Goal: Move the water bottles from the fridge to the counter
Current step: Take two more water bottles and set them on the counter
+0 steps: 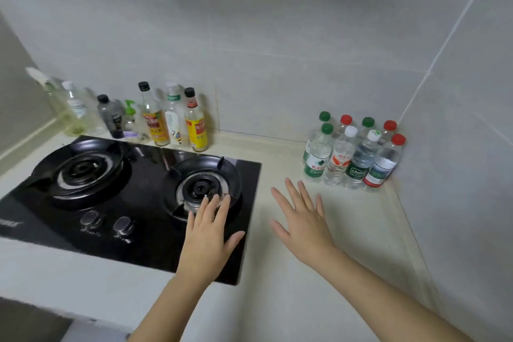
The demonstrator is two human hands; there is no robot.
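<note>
Near: left hand [206, 236] spread flat over right front of hob [150, 164], holding nothing. Right hand [304, 219] likewise spread, empty, above worktop [347, 230] just beside hob. Further back: eight water bottles [352, 155] upright, packed in two rows in right rear corner of worktop. Far left rear: condiment bottles [172, 119] lined up behind hob.

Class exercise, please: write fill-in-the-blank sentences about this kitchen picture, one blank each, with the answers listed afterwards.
1. The water bottles stand on the counter in two rows of ____.
2. The caps of two front-row bottles are ____.
3. The left hand is over the black ____.
4. The right hand holds ____.
Answers: four; white; stove; nothing.
</note>
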